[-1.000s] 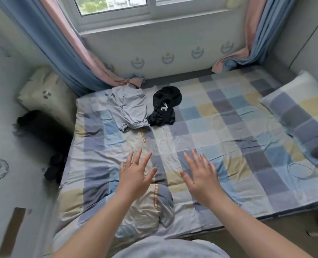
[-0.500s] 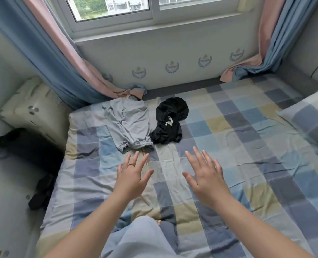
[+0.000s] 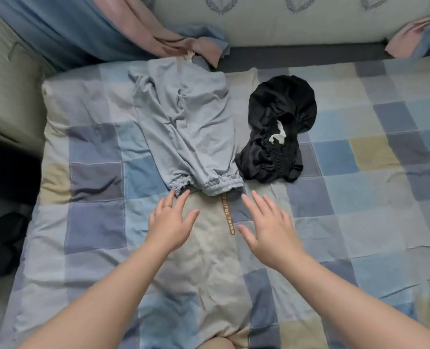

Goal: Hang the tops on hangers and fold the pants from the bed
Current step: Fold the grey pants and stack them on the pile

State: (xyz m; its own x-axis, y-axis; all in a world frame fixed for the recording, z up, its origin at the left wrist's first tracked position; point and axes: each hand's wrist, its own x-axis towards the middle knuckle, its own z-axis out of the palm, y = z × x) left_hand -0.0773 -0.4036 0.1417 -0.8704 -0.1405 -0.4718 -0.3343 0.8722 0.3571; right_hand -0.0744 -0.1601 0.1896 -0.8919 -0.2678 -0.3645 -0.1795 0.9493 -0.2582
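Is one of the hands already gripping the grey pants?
No: the left hand and the right hand are both open with straight fingers, near the cuffs of the grey pants.

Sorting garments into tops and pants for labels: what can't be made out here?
Head view:
- black garment: bunched on itself, type unclear.
- dark items on floor: cut by left edge, shadowed.
- left hand: touching the grey pants cuff or just short, cannot tell.
- hangers: outside the frame.

Black garment [image 3: 279, 114] bunched, type unclear, curtain [image 3: 65, 28] cut off, strap lettering [image 3: 227, 217] blurred
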